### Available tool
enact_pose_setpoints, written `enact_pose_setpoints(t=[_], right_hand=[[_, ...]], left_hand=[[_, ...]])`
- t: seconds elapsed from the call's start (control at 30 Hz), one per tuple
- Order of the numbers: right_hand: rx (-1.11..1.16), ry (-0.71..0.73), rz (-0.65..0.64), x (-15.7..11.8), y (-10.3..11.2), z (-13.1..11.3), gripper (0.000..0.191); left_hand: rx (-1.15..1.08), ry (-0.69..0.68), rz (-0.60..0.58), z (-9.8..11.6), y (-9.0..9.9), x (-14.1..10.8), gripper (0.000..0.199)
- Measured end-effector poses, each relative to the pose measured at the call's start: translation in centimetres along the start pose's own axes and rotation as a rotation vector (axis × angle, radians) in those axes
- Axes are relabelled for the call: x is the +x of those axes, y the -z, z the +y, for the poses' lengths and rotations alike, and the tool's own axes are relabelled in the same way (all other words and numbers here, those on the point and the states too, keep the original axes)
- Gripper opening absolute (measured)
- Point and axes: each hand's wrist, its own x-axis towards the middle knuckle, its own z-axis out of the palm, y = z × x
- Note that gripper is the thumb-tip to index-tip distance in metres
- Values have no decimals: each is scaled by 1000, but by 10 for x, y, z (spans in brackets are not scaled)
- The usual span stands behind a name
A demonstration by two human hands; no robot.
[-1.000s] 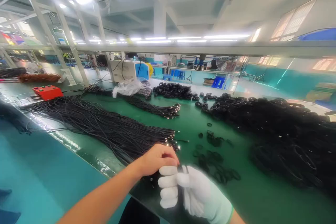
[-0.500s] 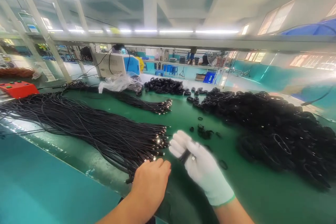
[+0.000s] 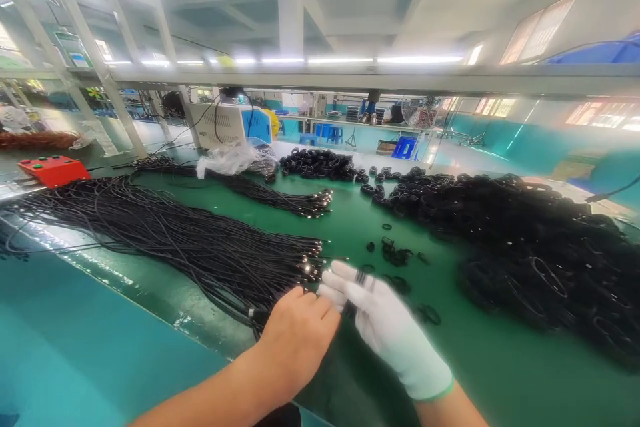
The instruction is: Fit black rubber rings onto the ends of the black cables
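My left hand (image 3: 300,333), bare, is closed at the front ends of a long bundle of black cables (image 3: 200,240); a black plug end sticks out at its left side. What its fingers grip is hidden beneath it. Touching or nearly touching it on the right is my right hand (image 3: 375,313), in a white glove with a green cuff. Its fingers are curled round black cable ends, partly hidden, and a dark band shows across the fingers. Metal connector tips (image 3: 313,270) lie just beyond both hands.
Coiled black cables form a big heap (image 3: 530,247) on the right of the green table (image 3: 480,360). Small black rings (image 3: 395,253) lie mid-table. A second cable bundle (image 3: 265,197), plastic bag (image 3: 230,159), red box (image 3: 54,171) and white-blue machine (image 3: 225,123) stand or lie farther back.
My left hand has moved right, close against my gloved right hand. The right hand has turned slightly, its fingers now reaching toward the left hand. The view has shifted a little.
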Motion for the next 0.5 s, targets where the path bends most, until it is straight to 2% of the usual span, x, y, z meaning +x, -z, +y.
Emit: enact_pose_setpoints(t=[0.13,0.23,0.3,0.37,0.43,0.5], right_hand=[[-156,-134,-195,-5,0,3,35],[-117,-205,-345,-9,2,6,31],[-73,-265,-417,-9,5,8,31],[-35,-314,-433,-9,8,12,32],[12,-342,-427,-8,10,15,31],[74,-375,-446,-8,10,19,32]], left_hand=[[30,-276,32,-27,14,18,19],[-28,-392,19,-43,21,30,23],[-103,-423,-1,-47,20,33,21],[-171,-424,-9,-48,21,34,18],[-219,-390,-20,-48,24,35,17],[-314,-306,-104,-49,30,38,18]])
